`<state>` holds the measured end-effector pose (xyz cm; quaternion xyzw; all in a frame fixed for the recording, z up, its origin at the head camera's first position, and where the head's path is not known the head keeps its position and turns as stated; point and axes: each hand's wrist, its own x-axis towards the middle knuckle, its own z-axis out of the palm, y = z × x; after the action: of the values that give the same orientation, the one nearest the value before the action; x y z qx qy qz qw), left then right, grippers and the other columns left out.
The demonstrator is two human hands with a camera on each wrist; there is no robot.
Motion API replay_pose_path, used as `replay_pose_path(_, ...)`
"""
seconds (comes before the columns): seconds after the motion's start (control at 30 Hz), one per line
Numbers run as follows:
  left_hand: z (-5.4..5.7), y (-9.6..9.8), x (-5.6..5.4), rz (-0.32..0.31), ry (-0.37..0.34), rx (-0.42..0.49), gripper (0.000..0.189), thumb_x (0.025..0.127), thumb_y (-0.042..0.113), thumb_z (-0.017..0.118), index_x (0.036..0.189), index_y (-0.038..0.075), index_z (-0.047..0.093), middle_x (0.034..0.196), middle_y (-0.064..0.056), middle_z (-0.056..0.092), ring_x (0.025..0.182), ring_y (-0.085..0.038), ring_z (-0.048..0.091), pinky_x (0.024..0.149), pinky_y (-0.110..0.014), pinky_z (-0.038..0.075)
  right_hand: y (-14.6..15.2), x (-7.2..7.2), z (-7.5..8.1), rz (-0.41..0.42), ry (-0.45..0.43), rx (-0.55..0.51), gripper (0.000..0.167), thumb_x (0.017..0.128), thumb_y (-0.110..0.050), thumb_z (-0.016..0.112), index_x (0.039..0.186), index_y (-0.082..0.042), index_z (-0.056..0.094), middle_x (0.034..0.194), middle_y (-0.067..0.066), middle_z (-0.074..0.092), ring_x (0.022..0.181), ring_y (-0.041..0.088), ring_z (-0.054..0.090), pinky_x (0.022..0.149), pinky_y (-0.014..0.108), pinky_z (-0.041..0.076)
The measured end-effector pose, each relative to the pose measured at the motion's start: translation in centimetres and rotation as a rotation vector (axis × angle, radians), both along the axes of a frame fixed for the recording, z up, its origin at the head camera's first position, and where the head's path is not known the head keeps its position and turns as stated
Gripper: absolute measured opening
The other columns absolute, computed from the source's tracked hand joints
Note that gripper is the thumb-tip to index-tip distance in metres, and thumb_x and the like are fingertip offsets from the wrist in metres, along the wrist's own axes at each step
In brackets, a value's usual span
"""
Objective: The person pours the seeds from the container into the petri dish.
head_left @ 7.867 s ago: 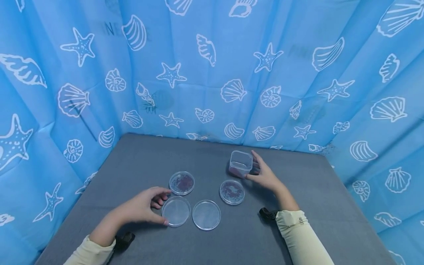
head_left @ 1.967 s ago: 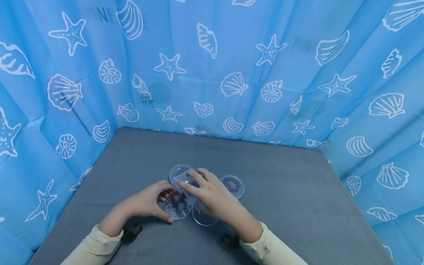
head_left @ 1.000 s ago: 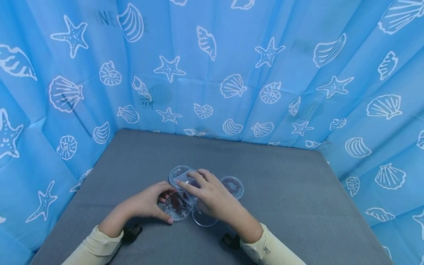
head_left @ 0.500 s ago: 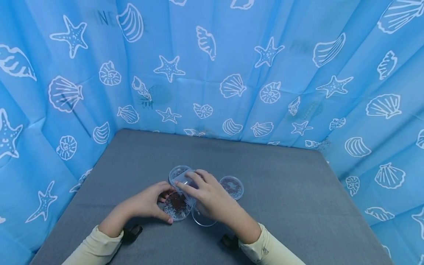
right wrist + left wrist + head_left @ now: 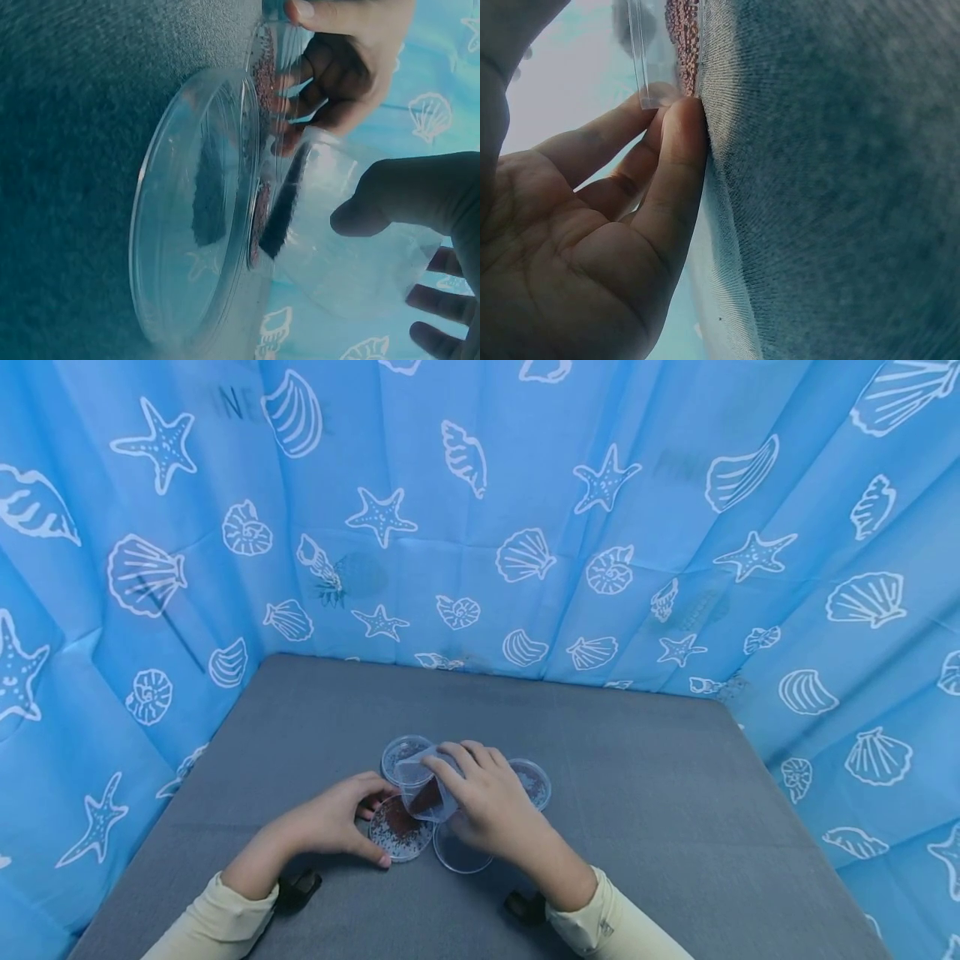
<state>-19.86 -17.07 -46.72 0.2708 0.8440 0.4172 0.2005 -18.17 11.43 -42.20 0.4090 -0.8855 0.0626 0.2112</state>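
A clear petri dish [image 5: 384, 845] lies on the grey cloth, with small reddish-brown grains heaped and scattered in it. My left hand [image 5: 330, 820] holds it by the left edge, thumb in front and fingers behind; the left wrist view shows thumb and fingertips at the wall of the dish [image 5: 646, 52]. Over the dish's right edge, my right hand [image 5: 491, 802] grips a clear, square plastic tub [image 5: 414, 774] tilted to the left. Reddish-brown grains lie along the tub's lower side, dark in the right wrist view, where my right thumb presses the tub [image 5: 322, 259].
Behind the tub lies another grain-strewn petri dish [image 5: 397, 748], partly covered. A further dish with grains [image 5: 537, 782] sits beyond my right hand. Close by my right hand is a bare clear dish [image 5: 459, 858]. A blue shell-print curtain [image 5: 480, 527] hangs around the grey table [image 5: 637, 827].
Earlier, the tub stood at the back right and the held dish was bare. Since then, my right hand brought the tub over and grains heaped up. Just now the tub has turned slightly less steep.
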Motion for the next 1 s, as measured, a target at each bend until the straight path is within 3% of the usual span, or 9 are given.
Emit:
replay_pose_path(0.13,0.0,0.0,0.1,-0.001,0.000,0.008,0.088,0.073,0.033,0.099,0.146,0.004,0.057,0.137,-0.011,0.058,0.121,-0.024,0.058,0.101,-0.029,0.058,0.7,-0.5,0.1,-0.045,-0.084,-0.051,0.093,0.072,-0.032,0.096,0.152,-0.016,0.051,0.146,0.007,0.061,0.133,0.027,0.059,0.107,0.048,0.053)
replay_pose_path(0.33,0.1,0.1,0.1,0.006,0.004,0.009,0.087,0.072,0.033,0.100,0.143,0.004,0.060,0.135,-0.009,0.058,0.118,-0.024,0.058,0.098,-0.025,0.057,2.7,-2.1,0.8,-0.136,-0.270,-0.258,0.094,0.069,-0.022,0.095,0.151,-0.013,0.049,0.143,0.009,0.062,0.128,0.028,0.062,0.101,0.049,0.057)
replay_pose_path(0.53,0.0,0.2,0.2,0.022,0.008,0.003,0.088,0.069,0.032,0.102,0.141,0.003,0.061,0.132,-0.008,0.059,0.117,-0.023,0.058,0.098,-0.025,0.057,6.0,-5.0,0.8,-0.240,-0.528,-0.525,0.096,0.074,-0.011,0.093,0.155,-0.011,0.041,0.148,0.015,0.056,0.135,0.034,0.057,0.108,0.055,0.054)
replay_pose_path(0.67,0.0,0.2,0.3,0.019,0.010,0.010,0.087,0.069,0.031,0.102,0.141,0.003,0.061,0.131,-0.009,0.059,0.116,-0.023,0.058,0.098,-0.026,0.057,8.4,-6.8,0.0,-0.278,-0.664,-0.643,0.095,0.077,-0.003,0.089,0.156,-0.011,0.038,0.151,0.020,0.051,0.138,0.041,0.054,0.110,0.059,0.053)
replay_pose_path(0.83,0.1,0.2,0.3,0.021,0.003,0.018,0.087,0.069,0.031,0.102,0.141,0.003,0.061,0.131,-0.009,0.059,0.116,-0.024,0.057,0.098,-0.027,0.057,10.9,-8.1,-1.1,-0.286,-0.759,-0.712,0.093,0.081,0.001,0.084,0.158,-0.008,0.033,0.152,0.025,0.046,0.137,0.049,0.055,0.106,0.059,0.055)
replay_pose_path(1.0,0.2,0.2,0.3,0.022,0.002,0.021,0.086,0.069,0.030,0.102,0.140,0.003,0.061,0.131,-0.009,0.059,0.116,-0.024,0.058,0.097,-0.026,0.057,12.5,-8.7,-2.0,-0.304,-0.779,-0.725,0.091,0.083,0.002,0.082,0.159,-0.008,0.033,0.156,0.027,0.044,0.140,0.051,0.051,0.105,0.059,0.056)
